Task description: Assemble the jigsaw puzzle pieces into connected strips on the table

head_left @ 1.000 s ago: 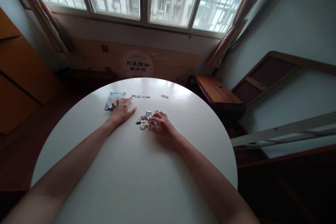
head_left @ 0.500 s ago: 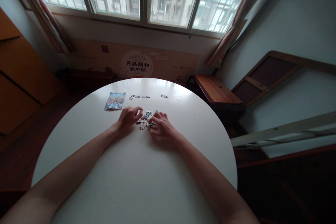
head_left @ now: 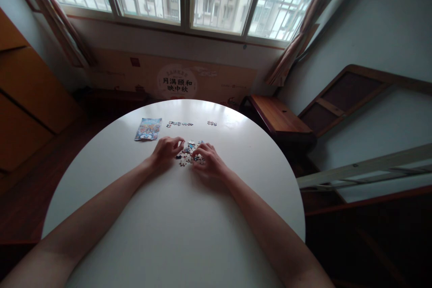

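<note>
A loose pile of jigsaw puzzle pieces (head_left: 185, 158) lies on the white round table (head_left: 162, 234), between my two hands. At its left edge is my left hand (head_left: 166, 149), fingers curled and thumb and forefinger drawn together; whatever they pinch, if anything, is too small to make out. My right hand (head_left: 209, 162) reaches over the pile's right side with bent fingers and the thumb apart, its fingertips among the pieces. Some pieces under that hand are hidden. Beyond the pile runs a joined strip of puzzle pieces (head_left: 180, 123), and to its right sits a smaller joined group (head_left: 212, 123).
A colourful picture packet (head_left: 148, 129) lies flat on the table, left of the strip. Past the table's right edge stands a wooden bench (head_left: 281, 114). Barred windows (head_left: 222, 0) and a printed cardboard panel (head_left: 216, 78) are behind the far edge.
The fingers of my right hand have shifted slightly over the pile, showing a little more of the pieces beneath. My left hand stays where it was.
</note>
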`<action>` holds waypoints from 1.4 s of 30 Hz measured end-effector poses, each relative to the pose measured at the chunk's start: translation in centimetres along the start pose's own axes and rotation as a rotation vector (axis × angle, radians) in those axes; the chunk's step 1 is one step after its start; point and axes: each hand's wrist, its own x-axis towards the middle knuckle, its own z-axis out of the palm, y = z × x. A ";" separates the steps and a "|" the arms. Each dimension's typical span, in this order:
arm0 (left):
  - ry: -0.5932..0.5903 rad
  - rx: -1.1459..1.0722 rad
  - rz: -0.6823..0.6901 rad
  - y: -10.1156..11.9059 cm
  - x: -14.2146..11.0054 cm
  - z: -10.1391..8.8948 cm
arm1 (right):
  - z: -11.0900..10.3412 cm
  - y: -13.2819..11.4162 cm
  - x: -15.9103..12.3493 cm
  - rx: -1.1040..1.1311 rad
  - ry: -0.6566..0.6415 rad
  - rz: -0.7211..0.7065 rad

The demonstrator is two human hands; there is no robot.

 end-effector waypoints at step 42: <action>-0.052 -0.124 0.304 0.9 -0.2 -0.2 | 0.2 0.4 0.1 0.137 0.187 0.057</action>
